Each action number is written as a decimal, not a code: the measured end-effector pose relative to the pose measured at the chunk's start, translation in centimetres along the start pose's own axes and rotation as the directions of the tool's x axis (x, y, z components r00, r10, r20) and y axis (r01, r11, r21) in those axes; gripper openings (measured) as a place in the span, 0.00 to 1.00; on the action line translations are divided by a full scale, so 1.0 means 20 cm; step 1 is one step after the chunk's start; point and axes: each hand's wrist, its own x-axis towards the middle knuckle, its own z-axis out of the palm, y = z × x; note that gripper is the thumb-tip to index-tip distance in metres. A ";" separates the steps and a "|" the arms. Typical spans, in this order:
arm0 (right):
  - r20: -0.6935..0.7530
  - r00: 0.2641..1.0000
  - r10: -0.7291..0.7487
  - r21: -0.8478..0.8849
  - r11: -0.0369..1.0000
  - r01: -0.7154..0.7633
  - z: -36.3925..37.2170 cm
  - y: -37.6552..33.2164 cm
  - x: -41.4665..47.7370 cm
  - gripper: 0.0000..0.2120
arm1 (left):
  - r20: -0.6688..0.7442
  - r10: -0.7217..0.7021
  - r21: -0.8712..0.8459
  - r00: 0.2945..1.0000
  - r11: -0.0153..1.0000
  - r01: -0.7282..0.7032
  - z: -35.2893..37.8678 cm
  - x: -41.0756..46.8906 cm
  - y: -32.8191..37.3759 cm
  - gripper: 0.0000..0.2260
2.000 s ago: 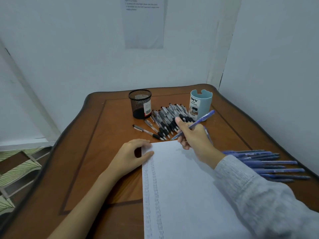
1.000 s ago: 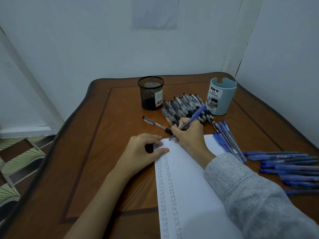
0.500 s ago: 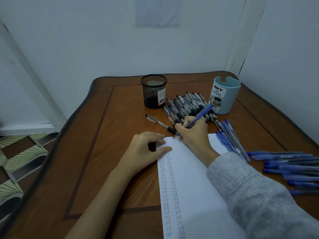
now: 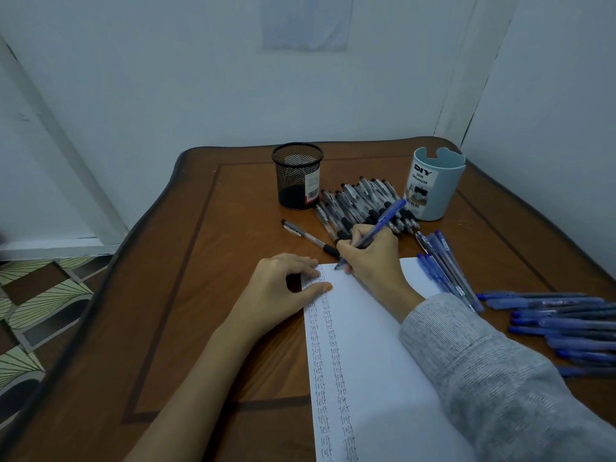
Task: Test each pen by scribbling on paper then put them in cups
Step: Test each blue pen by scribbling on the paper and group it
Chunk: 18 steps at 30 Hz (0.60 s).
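One wooden desk (image 4: 200,295) is shown bearing a lined-with-script paper (image 4: 373,361) at its near edge. Blue pens (image 4: 566,321) are spread at right; black pens (image 4: 360,201) are heaped between a mesh cup (image 4: 296,181) and a blue cup (image 4: 433,185) far off. The paper's far left corner is pressed by the left hand (image 4: 280,295), which holds nothing. A blue pen (image 4: 383,221) is gripped by the right hand (image 4: 373,258), its tip on the paper.
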 end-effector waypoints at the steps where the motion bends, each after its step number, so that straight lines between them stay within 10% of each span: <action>1: 0.003 1.000 0.002 0.002 1.000 -0.002 0.00 0.00 0.00 0.15 | 0.002 -0.001 -0.001 1.000 1.000 0.001 0.00 0.00 0.00 0.14; 18: -0.021 0.997 -0.072 -0.001 0.997 0.072 0.00 0.03 0.01 0.15 | 0.009 0.000 0.001 1.000 1.000 0.000 0.00 0.00 -0.01 0.14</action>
